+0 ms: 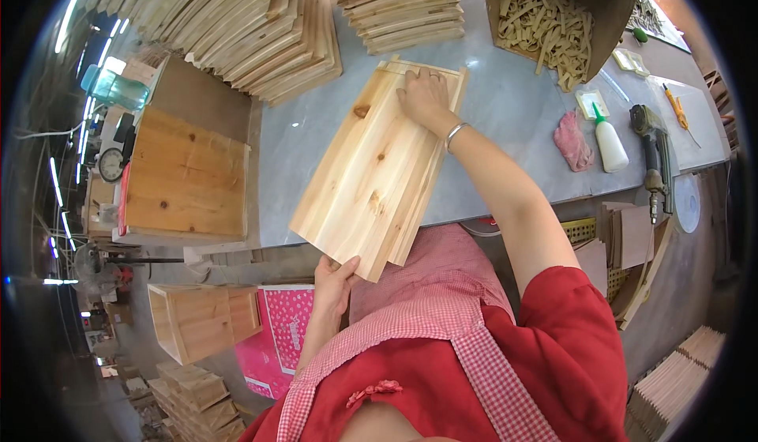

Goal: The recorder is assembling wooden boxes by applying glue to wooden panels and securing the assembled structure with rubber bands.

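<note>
Pine board (375,165) lying askew on the grey bench (505,102), near end overhanging — left hand (335,280) fingers closed on that end, right hand (425,94) flat, fingers spread, on the far end.

A grey worktable (513,110) runs across the upper part of the view. Stacks of wooden panels (253,23) stand at its far edge, with a cardboard box (600,0) full of wood strips (545,27) to the right. A glue bottle (609,143), a pink rag (572,140) and a power drill (654,154) lie near the table's right end. Left of the table sit wooden boxes (185,173), another (201,319) on the grey floor (134,347) below. Strip lights (71,7) glare along the left rim.
</note>
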Available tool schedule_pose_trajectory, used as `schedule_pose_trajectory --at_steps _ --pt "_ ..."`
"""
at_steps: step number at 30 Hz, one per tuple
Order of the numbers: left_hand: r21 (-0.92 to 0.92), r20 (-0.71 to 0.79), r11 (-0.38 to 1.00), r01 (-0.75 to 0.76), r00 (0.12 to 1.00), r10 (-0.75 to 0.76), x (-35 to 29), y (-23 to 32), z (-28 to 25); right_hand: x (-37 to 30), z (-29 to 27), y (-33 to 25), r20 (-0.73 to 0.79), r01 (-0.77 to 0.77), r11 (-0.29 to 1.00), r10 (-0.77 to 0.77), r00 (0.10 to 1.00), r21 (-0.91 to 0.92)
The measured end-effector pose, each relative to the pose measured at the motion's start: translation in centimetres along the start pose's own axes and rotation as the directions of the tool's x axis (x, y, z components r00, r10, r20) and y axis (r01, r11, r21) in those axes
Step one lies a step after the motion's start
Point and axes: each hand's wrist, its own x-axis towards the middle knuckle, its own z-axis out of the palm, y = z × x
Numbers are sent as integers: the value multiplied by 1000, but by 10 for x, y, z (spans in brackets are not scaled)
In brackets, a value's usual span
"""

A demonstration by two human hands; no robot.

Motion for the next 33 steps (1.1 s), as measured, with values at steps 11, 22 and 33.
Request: schedule_pose_trajectory --at_steps 11,22,33 --pt "33 0 999 -34 999 35 11 2 -2 7 8 15 67 71 997 -69 995 -30" --pt "-36 -33 999 -28 999 27 -2 -9 8 4 18 17 59 40 999 -40 997 -13" --pt "-245 10 965 98 995 -98 7 -12 12 8 18 8 -41 130 991 -129 991 31"
